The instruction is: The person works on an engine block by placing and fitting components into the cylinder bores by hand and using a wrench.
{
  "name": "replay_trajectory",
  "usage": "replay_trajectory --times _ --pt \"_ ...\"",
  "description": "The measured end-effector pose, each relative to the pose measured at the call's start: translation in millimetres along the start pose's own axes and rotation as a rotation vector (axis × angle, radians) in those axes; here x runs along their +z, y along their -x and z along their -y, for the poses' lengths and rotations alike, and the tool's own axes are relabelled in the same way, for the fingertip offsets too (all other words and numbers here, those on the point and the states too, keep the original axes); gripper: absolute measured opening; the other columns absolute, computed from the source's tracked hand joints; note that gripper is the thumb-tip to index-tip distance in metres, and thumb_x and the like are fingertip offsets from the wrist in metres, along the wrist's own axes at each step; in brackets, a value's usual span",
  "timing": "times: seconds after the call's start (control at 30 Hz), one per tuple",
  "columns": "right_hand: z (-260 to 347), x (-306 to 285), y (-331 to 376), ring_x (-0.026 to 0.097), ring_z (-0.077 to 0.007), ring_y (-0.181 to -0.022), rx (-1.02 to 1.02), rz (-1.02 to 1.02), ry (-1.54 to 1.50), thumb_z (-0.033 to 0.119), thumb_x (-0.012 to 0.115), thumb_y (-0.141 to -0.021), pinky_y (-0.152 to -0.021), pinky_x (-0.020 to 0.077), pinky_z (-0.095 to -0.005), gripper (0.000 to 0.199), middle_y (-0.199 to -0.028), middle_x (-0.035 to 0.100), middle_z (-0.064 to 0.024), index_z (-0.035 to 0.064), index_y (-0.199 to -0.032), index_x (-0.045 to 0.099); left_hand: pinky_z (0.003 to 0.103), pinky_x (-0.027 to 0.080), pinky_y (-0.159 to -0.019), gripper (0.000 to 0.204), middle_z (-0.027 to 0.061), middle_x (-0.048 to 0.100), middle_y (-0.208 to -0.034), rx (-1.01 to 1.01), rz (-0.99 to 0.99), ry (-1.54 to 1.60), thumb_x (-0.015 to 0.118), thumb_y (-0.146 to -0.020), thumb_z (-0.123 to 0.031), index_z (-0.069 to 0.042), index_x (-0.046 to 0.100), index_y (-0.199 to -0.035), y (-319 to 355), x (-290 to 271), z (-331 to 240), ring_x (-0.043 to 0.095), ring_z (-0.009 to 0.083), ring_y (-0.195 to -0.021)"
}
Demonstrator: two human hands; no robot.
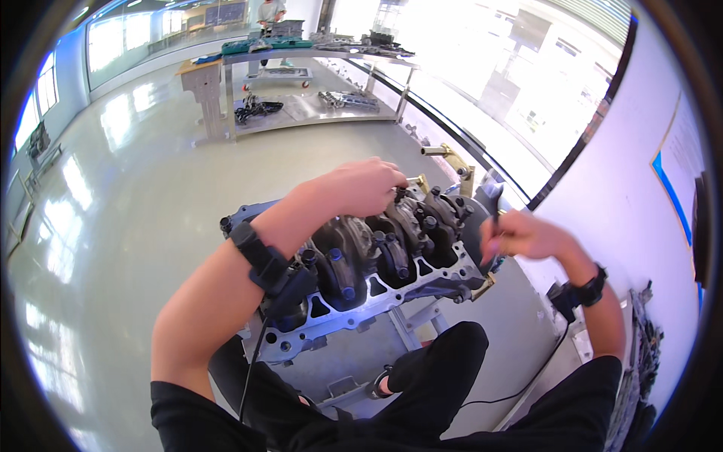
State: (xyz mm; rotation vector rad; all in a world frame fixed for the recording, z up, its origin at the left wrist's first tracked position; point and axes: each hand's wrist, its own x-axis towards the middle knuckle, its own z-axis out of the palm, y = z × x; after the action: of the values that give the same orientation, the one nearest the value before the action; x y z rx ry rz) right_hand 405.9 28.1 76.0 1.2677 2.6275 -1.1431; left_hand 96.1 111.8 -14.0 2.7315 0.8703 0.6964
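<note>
An upturned engine block (pixel 361 307) lies in front of me, its crankshaft (pixel 360 239) and several bearing caps (pixel 343 273) with dark bolts facing up. My left hand (pixel 365 187) reaches across to the block's far side, fingers bent down and closed at a dark bearing cap bolt (pixel 399 195); the fingertips are partly hidden. Off the right end of the block, my right hand (pixel 523 235) is raised and closed around a slim dark tool (pixel 495 203) standing nearly upright. The tool's exact kind cannot be made out.
A metal stand (pixel 407 325) with brass-coloured arms (pixel 456 160) carries the block, my knees close beneath it. A wall and window ledge run along the right. Metal parts (pixel 646 339) lie at lower right. Beyond stands a steel workbench (pixel 301 120); another person (pixel 271 11) is behind it.
</note>
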Motion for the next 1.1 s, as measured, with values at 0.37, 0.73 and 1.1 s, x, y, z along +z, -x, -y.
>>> replay_trajectory --times 0.37,0.73,1.1 --pt "-137.7 297.2 -107.0 0.058 -0.0357 -0.064 -0.534 0.394 0.039 0.033 0.063 -0.094 -0.061 0.0445 -0.0453 0.035 -0.081 0.066 -0.0221 -0.0007 -0.087 0.07 0.046 0.05 -0.094 0.03 0.0166 0.067 -0.11 -0.054 -0.018 -0.113 0.059 -0.083 -0.009 -0.002 0.068 -0.111 0.8 -3.7 -18.9 0.063 0.0364 -0.106" --pt "-165.1 337.0 -137.8 0.071 -0.0388 -0.085 -0.315 0.372 0.57 0.04 0.066 -0.088 -0.073 0.0555 -0.0513 0.036 -0.089 0.074 -0.0158 0.006 -0.092 0.076 0.042 0.053 -0.082 0.021 0.0127 0.068 -0.105 -0.126 0.372 -0.319 0.068 -0.087 -0.013 -0.006 0.064 -0.106 -49.2 -23.6 -39.9 0.067 0.0305 -0.093" --pt "-142.3 316.0 -139.9 0.072 -0.0361 -0.089 -0.39 0.186 0.481 0.031 0.067 -0.079 -0.075 0.0568 -0.0491 0.03 -0.092 0.075 -0.0167 0.0052 -0.091 0.076 0.05 0.049 -0.073 0.037 0.0206 0.066 -0.078 -0.227 0.522 -0.437 0.052 -0.1 -0.033 -0.001 0.067 -0.089 -71.9 -30.4 -42.1 0.064 0.0416 -0.08"
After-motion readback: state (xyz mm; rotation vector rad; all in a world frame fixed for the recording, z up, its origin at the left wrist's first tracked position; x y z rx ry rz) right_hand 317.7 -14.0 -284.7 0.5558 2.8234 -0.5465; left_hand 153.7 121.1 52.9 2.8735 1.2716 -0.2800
